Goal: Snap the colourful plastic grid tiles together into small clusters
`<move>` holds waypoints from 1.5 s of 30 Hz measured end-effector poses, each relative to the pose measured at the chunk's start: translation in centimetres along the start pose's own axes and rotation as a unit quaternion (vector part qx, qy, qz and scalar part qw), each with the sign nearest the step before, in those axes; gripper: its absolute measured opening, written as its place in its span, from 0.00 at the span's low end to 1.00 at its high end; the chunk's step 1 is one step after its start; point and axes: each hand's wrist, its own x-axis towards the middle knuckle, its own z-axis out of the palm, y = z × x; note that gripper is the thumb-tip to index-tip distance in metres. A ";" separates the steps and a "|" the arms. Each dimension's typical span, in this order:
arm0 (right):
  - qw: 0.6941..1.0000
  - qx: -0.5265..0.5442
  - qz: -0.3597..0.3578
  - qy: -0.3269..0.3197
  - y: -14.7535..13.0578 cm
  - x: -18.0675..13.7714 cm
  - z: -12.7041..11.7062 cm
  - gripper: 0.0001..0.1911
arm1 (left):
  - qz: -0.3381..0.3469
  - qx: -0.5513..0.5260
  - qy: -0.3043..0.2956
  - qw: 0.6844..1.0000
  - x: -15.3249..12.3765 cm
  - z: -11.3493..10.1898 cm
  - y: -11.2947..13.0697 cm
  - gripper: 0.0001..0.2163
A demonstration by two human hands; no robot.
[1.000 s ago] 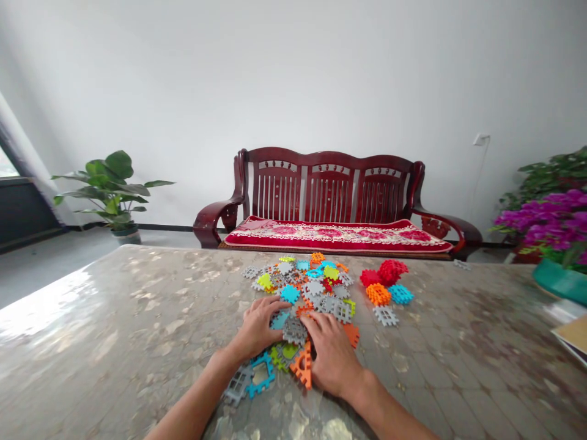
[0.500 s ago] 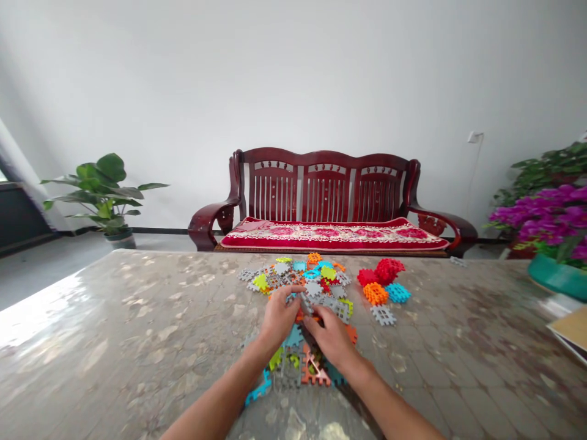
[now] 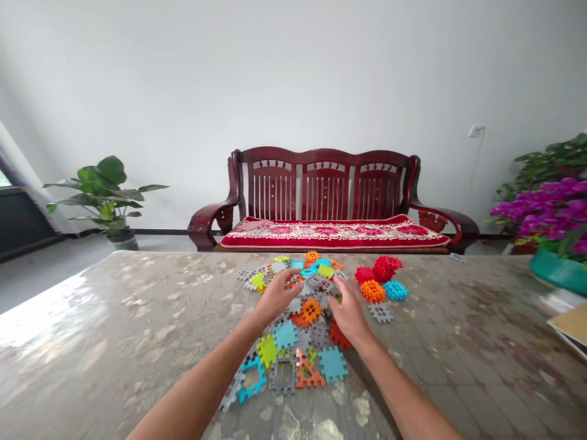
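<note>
A loose heap of notched plastic building tiles in grey, blue, lime, orange and red spreads across the middle of the table. Over its left side my left hand is open, fingers stretched forward above grey tiles. My right hand lies along the right side of the heap, open, with thumb and fingers apart. Between them are an orange window tile and several grey ones. Closer to me lie a light blue tile, a lime tile and a teal square tile. My hands hide some tiles beneath them.
Right of the heap stand red joined tiles, an orange stack, a blue stack and a grey lattice tile. Purple flowers in a teal pot stand at the table's right edge. A wooden bench is behind.
My hands were close together around a grey tile; now they have moved apart and the tile is let go. Tiles between them, including the orange window tile, have come into view.
</note>
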 end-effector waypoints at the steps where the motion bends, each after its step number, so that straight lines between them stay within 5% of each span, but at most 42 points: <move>1: 1.000 -0.024 -0.016 0.006 -0.3 -0.2 -0.2 0.23 | 0.000 0.038 -0.017 0.999 -0.8 -0.9 -0.2 0.17; 3: 0.998 -0.050 -0.038 -0.031 -1.4 -0.8 -0.7 0.18 | 0.004 0.130 -0.072 0.989 -2.8 -2.5 -0.4 0.20; 6: 0.976 -0.116 -0.044 -0.176 -3.8 -1.9 -1.3 0.12 | 0.010 0.235 -0.145 0.961 -5.9 -4.4 0.0 0.28; 12: 0.873 -0.368 -0.085 -0.309 -5.8 -4.1 -1.7 0.34 | -0.029 0.352 -0.232 0.906 -9.0 -4.6 0.8 0.48; 17: 0.849 -0.378 -0.054 -0.365 -5.3 -4.8 -1.2 0.45 | -0.042 0.363 -0.247 0.898 -9.0 -3.6 0.4 0.52; 24: 0.859 -0.370 -0.033 -0.353 -5.5 -4.3 -1.0 0.45 | -0.038 0.288 -0.257 0.922 -8.1 -2.8 -0.2 0.49; 33: 0.910 -0.227 -0.022 -0.345 -4.2 -4.2 -0.3 0.50 | -0.023 0.185 -0.251 0.950 -7.7 -2.6 -0.8 0.44; 39: 0.937 -0.133 -0.033 -0.321 -3.8 -3.7 -0.1 0.36 | -0.043 0.103 -0.246 0.963 -7.7 -2.2 -1.1 0.35; 45: 0.963 -0.096 0.001 -0.252 -3.5 -2.7 -0.4 0.33 | -0.028 0.031 -0.181 0.983 -6.3 -1.2 -0.5 0.27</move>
